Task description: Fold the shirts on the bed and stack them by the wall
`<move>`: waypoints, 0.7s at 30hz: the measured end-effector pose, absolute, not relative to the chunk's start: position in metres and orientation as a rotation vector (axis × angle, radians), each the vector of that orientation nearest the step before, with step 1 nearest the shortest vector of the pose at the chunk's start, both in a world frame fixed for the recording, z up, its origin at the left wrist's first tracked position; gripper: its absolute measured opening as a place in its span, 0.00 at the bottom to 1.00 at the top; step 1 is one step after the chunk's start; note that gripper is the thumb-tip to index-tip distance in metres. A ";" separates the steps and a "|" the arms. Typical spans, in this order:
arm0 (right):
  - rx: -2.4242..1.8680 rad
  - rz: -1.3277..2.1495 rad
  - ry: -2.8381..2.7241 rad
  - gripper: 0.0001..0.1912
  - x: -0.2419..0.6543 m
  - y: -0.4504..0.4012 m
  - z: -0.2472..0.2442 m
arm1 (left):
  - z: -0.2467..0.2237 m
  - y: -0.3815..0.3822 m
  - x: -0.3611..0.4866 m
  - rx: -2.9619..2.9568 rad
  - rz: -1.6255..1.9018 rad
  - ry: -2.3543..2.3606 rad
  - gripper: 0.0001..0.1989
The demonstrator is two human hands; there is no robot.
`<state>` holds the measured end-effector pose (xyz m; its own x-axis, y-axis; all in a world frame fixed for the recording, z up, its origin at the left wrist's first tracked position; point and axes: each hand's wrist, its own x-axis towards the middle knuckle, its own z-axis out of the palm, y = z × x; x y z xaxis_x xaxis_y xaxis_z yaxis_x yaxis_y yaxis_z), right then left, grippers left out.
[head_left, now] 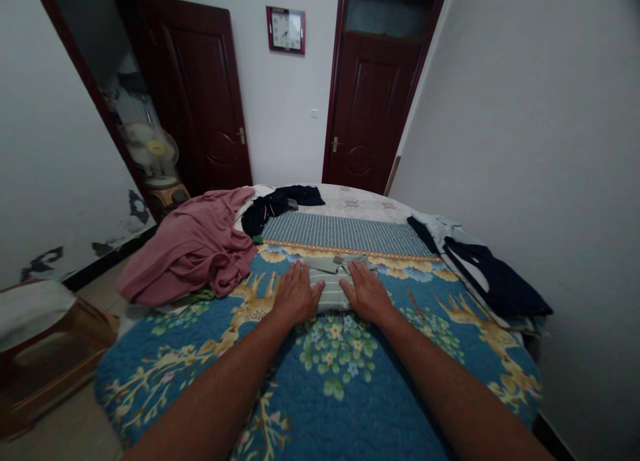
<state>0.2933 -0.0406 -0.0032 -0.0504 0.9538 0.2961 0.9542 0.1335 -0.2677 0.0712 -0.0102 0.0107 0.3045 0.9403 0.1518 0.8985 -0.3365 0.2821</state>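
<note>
Folded striped shirt [331,293] is mid-bed [350,424] — left hand [295,291] and right hand [369,289] palm-down on its two sides, each grip open and flat, not clamped. Pink cloth [200,231]'s heaped left — navy garment [500,277] lies right.

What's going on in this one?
A person has both bare hands on a folded, pale striped garment lying on a blue patterned cover. The left hand rests on its left side and the right hand on its right, both palm down with fingers reaching toward the far edge. A loose pink cloth is heaped to the left, with a dark garment beyond it. More clothes lie in a pile to the right.
</note>
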 end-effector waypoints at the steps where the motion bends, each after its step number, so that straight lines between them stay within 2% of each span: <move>1: -1.825 -0.012 -2.018 0.33 0.294 -0.041 -0.004 | 0.010 -0.008 0.070 2.412 0.446 1.723 0.38; 10: -1.895 0.012 -1.999 0.35 0.323 -0.056 -0.017 | 0.001 0.009 0.056 2.386 0.481 1.828 0.33; 14: -1.835 -0.065 -1.913 0.35 0.337 -0.054 -0.024 | 0.006 0.014 0.045 2.409 0.715 1.896 0.29; 17: -1.821 -0.110 -1.678 0.33 0.349 -0.045 -0.024 | 0.023 0.017 0.035 2.401 0.944 1.888 0.22; 21: -1.820 -0.115 -1.569 0.33 0.356 -0.042 -0.021 | 0.050 0.003 0.036 2.511 1.083 1.622 0.15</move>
<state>0.3556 -0.0419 -0.0210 0.2555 0.8270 0.5008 0.8913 -0.0008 -0.4535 0.0362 0.0035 0.0496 0.2479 0.7926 0.5571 0.8186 -0.4788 0.3171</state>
